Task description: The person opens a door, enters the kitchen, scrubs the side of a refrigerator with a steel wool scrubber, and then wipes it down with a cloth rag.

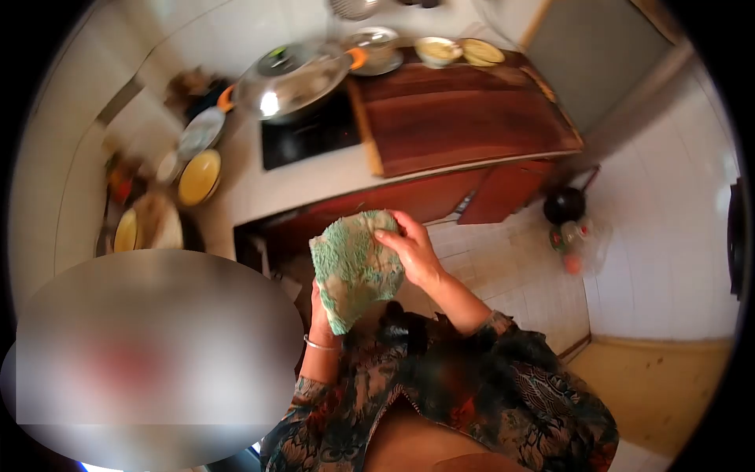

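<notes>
A worn green-and-beige cleaning cloth (355, 263) is held up in front of my body, roughly square. My right hand (414, 250) grips its upper right edge, thumb on the near face and fingers behind. Behind the cloth's lower left side is my left hand (321, 316), with a bracelet at the wrist. The cloth hides most of its fingers, but it appears to hold that side.
A lidded pan (295, 79) with orange handles stands over a black cooktop (308, 134). Right of it lies a large wooden board (468, 118), with bowls (438, 51) behind. A yellow bowl (200, 178) is at left. A black pan (565, 205) and bottles sit low at right.
</notes>
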A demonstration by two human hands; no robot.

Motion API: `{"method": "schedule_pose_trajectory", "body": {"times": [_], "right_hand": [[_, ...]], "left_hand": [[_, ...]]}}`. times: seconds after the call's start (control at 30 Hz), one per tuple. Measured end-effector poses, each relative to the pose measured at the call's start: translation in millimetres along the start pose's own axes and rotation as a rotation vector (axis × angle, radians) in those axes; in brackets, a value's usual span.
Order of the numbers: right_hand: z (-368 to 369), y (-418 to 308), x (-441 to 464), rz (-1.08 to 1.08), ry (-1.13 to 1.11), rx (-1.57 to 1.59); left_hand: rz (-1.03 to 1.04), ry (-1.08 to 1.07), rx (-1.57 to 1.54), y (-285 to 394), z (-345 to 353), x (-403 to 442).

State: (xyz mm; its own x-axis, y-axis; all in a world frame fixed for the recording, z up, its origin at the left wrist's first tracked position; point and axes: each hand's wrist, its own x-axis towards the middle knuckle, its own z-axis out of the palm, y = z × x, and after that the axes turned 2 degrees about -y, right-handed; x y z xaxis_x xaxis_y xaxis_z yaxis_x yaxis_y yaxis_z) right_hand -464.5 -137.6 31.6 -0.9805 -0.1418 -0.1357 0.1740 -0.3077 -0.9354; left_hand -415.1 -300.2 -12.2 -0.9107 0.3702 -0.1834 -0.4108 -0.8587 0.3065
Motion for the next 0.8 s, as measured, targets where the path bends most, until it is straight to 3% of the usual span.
{"method": "schedule_pose_trajectory", "body": {"times": [0.07, 0.17, 0.3, 0.4, 0.7, 0.8], "right_hand": [[-11, -10, -13, -0.111, 0.111, 0.083], [-37, -22, -28, -0.259, 0.237, -0.264], [-109, -42, -22, -0.269, 0.425, -0.475], [-163, -44, -18, -0.282, 0.657, -0.451], [-248, -40, -65, -0.012, 0.902, -0.301], [-272, -31, -78, 0.040, 0.945, -0.209]], "left_hand": [[0.078, -0.122, 0.527, -22, 1, 17], [-0.166, -0.083, 0.111, -44, 36, 40], [-0.483, -0.006, -0.161, -82, 64, 100], [-0.582, -0.114, -0.257, -103, 68, 146], [-0.583, -0.174, 0.029, -143, 154, 278], [-0.553, -0.367, 0.015, -186, 186, 334]]}}
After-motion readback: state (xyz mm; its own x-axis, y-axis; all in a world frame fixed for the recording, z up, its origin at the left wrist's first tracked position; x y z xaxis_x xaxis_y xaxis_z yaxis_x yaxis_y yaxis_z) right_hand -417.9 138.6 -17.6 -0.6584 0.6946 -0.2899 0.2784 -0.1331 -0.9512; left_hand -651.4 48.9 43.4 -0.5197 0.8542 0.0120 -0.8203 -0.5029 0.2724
